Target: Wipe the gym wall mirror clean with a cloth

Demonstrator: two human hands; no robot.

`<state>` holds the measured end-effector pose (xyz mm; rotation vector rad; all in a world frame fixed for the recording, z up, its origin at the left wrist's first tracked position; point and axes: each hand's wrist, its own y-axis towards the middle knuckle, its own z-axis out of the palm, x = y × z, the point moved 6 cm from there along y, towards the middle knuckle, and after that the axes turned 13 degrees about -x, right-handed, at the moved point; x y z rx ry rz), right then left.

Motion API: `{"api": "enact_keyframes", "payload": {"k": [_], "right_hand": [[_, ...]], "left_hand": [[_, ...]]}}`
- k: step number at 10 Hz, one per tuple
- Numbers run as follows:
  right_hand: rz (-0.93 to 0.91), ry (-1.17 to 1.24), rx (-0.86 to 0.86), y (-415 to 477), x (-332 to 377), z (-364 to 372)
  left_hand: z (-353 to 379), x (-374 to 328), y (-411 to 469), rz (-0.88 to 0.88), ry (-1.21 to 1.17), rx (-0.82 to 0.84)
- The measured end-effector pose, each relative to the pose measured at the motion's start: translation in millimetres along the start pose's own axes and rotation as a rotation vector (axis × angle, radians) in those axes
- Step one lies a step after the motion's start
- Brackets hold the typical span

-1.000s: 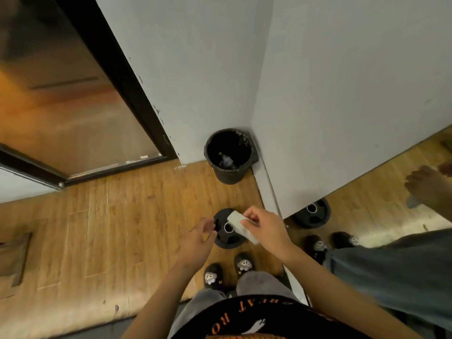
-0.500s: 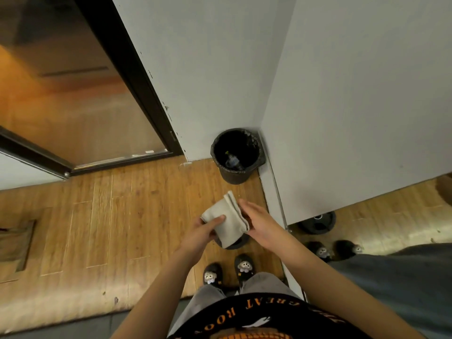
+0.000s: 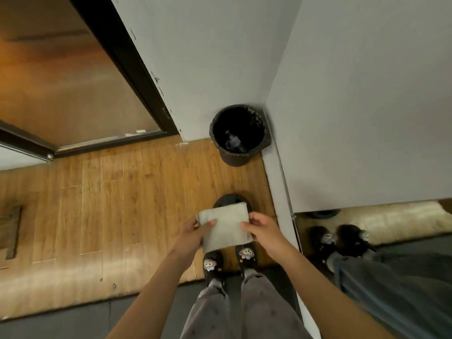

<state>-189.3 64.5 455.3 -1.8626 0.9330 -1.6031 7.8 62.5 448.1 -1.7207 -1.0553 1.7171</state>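
Between my two hands hangs the folded grey cloth [image 3: 226, 227], held flat. My left hand [image 3: 195, 233] pinches its left edge with the thumb on top, and my right hand [image 3: 263, 231] pinches its right edge the same way.

Just right of my right hand runs the wall mirror [image 3: 367, 106]. Its pale edge strip slants from beside my right forearm up to the room corner ahead, and the cloth is near the glass but does not touch it. Low in the glass I see my slippers and trouser legs reflected.

Left of my left hand the wooden floor [image 3: 110, 204] lies wide, ending at a black-framed glass door [image 3: 127, 59] far ahead on the left.

Straight ahead of my hands a black weight plate [image 3: 231, 200] lies on the floor, partly hidden behind the cloth. Farther ahead a black waste bin [image 3: 238, 135] stands in the corner, tight against the mirror's strip and the white wall [image 3: 203, 57].

Under my hands stand my dark slippers [image 3: 212, 264], at the edge where the wood meets a dark grey mat [image 3: 73, 321].
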Motion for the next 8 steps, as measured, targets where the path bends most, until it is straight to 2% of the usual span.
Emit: {"api": "enact_keyframes", "payload": {"k": [1, 3, 6, 7, 8], "right_hand": [[0.087, -0.029, -0.069, 37, -51, -2], [0.231, -0.082, -0.154, 134, -149, 8], [0.224, -0.118, -0.229, 293, -239, 31], [0.29, -0.124, -0.22, 328, -260, 33], [0.311, -0.293, -0.241, 343, -286, 22]], "left_hand": [[12, 44, 38, -0.102, 0.061, -0.053], [41, 122, 130, -0.161, 0.156, -0.153], [74, 219, 305, -0.185, 0.111, -0.23], [84, 244, 345, -0.18, 0.248, -0.136], [77, 258, 349, -0.203, 0.389, -0.188]]}}
